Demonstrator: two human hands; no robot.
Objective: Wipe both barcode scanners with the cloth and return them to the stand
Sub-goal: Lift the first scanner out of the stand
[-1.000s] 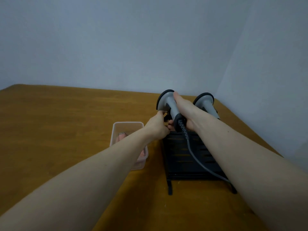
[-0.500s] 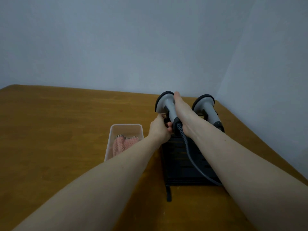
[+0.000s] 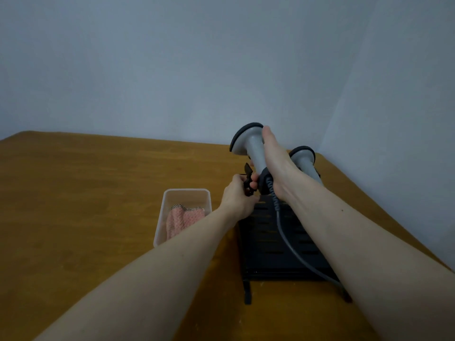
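Note:
My right hand [image 3: 278, 168] grips the handle of a grey barcode scanner [image 3: 248, 143] and holds it raised above the black stand [image 3: 268, 244]. Its grey cord [image 3: 293, 247] trails down across the stand. My left hand [image 3: 237, 196] holds the stand's black cradle clip [image 3: 248, 178] just under the raised scanner. A second grey scanner [image 3: 304, 157] sits in the stand behind my right wrist, partly hidden. The pink cloth [image 3: 183, 219] lies folded in a clear plastic tub [image 3: 170, 205] left of the stand.
The wooden table [image 3: 86, 205] spreads to the left. Pale walls meet in a corner close behind the stand, and the table's right edge runs near the right wall.
The first scanner has risen out of the stand in my right hand. My left hand stays at the cradle clip.

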